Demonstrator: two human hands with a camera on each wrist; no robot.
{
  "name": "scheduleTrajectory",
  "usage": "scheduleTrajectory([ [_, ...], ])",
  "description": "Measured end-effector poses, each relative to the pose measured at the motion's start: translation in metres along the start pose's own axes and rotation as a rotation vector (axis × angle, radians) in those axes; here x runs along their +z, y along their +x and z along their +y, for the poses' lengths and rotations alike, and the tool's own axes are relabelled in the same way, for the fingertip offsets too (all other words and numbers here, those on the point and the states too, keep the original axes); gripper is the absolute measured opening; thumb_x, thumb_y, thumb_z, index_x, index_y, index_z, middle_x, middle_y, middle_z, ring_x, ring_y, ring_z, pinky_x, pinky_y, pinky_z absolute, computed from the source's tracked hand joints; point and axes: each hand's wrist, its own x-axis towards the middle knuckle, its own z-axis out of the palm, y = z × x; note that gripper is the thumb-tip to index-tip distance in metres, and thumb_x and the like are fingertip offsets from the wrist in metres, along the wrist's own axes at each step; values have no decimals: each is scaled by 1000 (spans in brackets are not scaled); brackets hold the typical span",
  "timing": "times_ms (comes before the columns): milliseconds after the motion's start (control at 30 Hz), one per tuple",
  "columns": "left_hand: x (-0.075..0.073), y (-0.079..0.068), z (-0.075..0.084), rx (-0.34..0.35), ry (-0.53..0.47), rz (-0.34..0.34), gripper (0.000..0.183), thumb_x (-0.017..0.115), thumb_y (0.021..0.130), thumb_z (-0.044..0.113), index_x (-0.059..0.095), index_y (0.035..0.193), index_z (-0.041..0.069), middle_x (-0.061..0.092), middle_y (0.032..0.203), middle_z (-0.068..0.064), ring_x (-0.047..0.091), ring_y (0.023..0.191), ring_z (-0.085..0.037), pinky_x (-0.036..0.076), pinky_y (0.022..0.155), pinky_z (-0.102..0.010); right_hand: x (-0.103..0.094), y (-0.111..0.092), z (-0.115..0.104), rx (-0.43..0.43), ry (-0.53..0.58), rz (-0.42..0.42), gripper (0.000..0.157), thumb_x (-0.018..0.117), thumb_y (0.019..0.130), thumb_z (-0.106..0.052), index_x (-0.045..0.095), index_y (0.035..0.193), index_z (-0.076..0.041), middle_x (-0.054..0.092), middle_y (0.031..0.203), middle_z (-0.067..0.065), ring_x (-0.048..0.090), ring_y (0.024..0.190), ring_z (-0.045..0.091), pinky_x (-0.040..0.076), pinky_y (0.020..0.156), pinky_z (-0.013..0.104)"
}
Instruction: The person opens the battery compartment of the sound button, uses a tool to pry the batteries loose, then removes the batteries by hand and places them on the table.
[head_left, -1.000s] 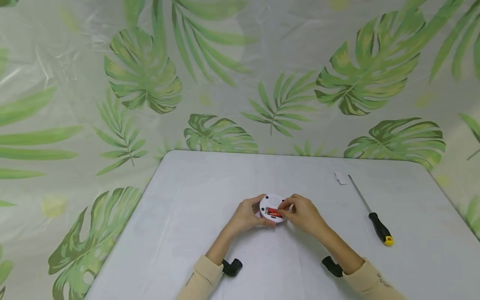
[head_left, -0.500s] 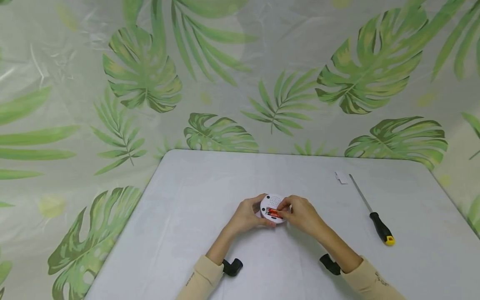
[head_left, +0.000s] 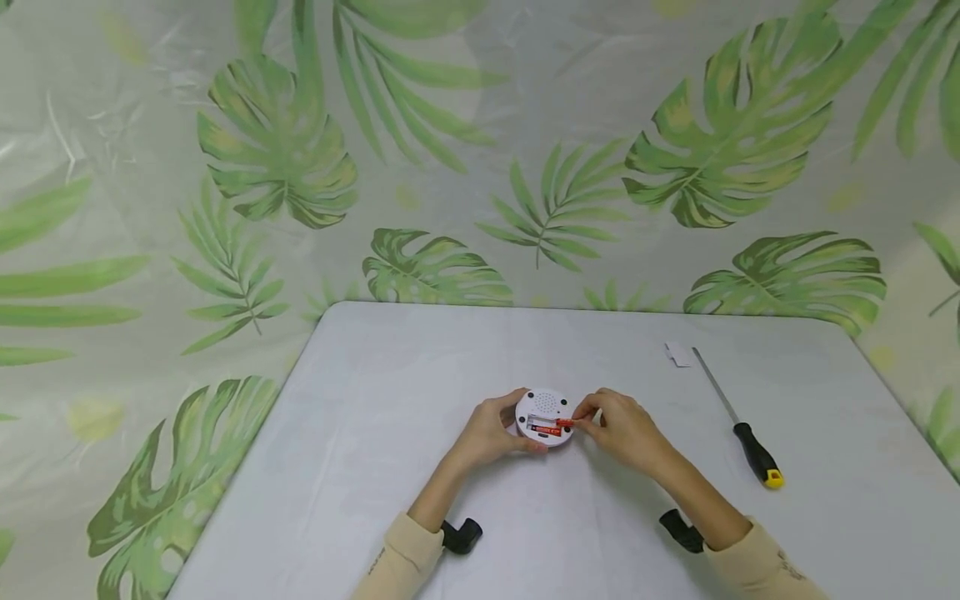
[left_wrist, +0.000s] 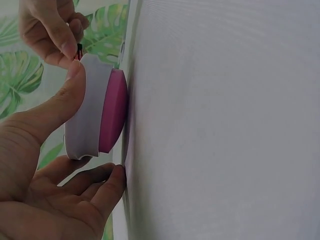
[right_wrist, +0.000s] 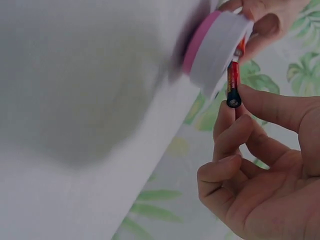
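Observation:
A round white device [head_left: 546,402] with a speaker grille and an uncovered battery slot faces up, its pink side [left_wrist: 114,111] down toward the table. My left hand [head_left: 486,432] grips its rim from the left, thumb at the near edge. Between thumb and fingertip my right hand [head_left: 619,427] pinches a red and black battery [right_wrist: 233,84], tilted up at the slot's right end. Another red battery [head_left: 546,431] lies in the slot's near side. In the right wrist view the pinched battery's dark end sticks out past the device's edge.
To the right lies a screwdriver [head_left: 754,450] with a black and yellow handle, its shaft pointing away. A small white piece [head_left: 677,354] lies beside its tip. The white table [head_left: 360,375] ends at a leaf-patterned backdrop [head_left: 420,150].
My right hand has drawn back to the right, lifting one battery's end out of the slot. The left hand keeps holding the device in nearly the same place.

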Motion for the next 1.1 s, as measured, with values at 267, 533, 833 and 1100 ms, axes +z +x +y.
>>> scheduleTrajectory([
  [267,0,0,-3,-30,-31,-10,96,94,74,12,43,153,-6,44,160,-22,47,147,-33,42,120,-39,-35,-5,47,66,-26,43,7,72,95,-9,76,96,-4,70,94,9,56,75,15,45,62,26],
  [533,-3,-5,-5,-41,-13,-3,97,95,73,14,44,153,-3,46,160,-20,47,148,-32,43,119,-37,-81,-6,112,190,7,80,25,63,103,-18,72,109,4,72,100,22,61,78,21,47,57,28],
  [833,-3,-5,-6,-24,-50,-4,96,95,74,14,44,153,-4,44,160,-21,47,147,-34,43,119,-40,-125,-4,188,449,-102,300,37,54,102,-22,70,112,10,68,109,35,64,72,35,43,48,34],
  [1100,1,-1,-2,-23,-69,-22,96,94,74,12,43,154,-4,43,161,-21,45,149,-34,42,120,-39,-149,-3,232,601,-155,264,38,49,94,-18,71,110,9,67,110,37,66,79,46,47,53,44],
])
